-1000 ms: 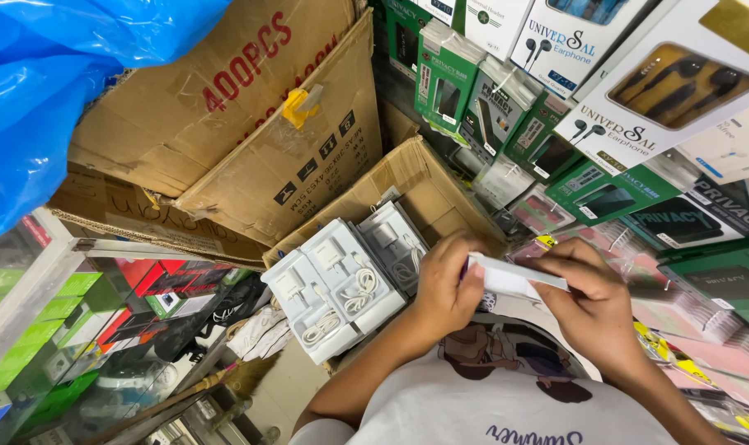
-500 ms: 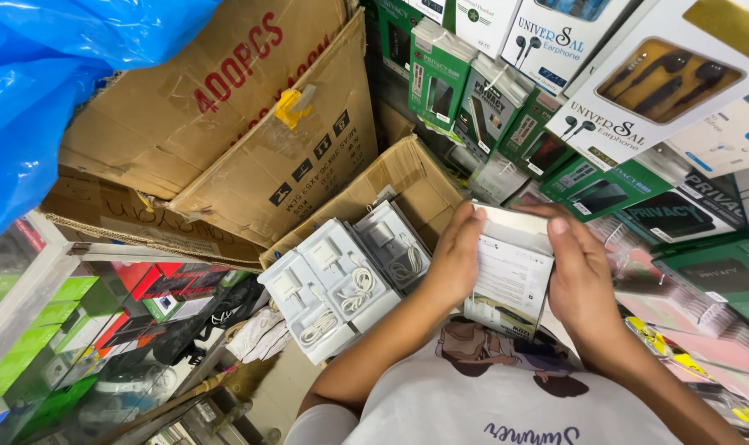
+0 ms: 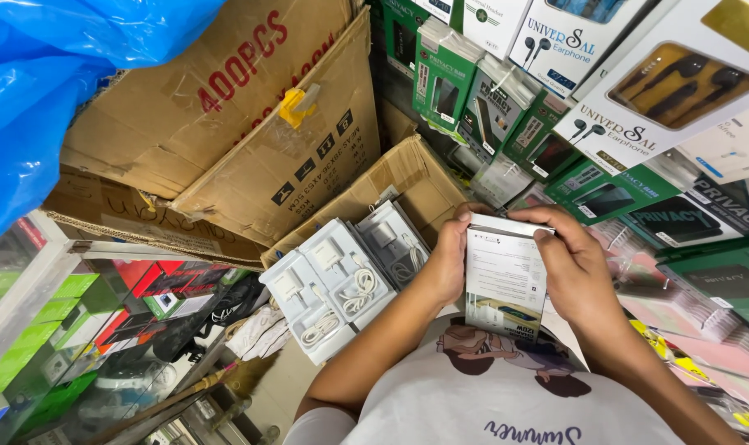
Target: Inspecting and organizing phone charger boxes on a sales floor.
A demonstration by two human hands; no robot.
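Our left hand (image 3: 447,265) and right hand (image 3: 574,268) both have fingers clamped on a flat white cardboard box (image 3: 504,278), held upright above our chest. Just left, clear-fronted white charger packs (image 3: 329,284) sit in an open brown carton (image 3: 407,177); glossy green and white earphone boxes (image 3: 613,107) crowd behind.

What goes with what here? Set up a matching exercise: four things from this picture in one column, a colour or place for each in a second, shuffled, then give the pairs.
Things:
1. small white box
2. plastic sheet
3. clear charger packs
4. hanging screen protector packs

Places or colours:
A. blue, upper left corner
B. green, on the wall display at right
C. held between the left hand and right hand
D. lying in the open cardboard box

Pairs: 1-C, 2-A, 3-D, 4-B
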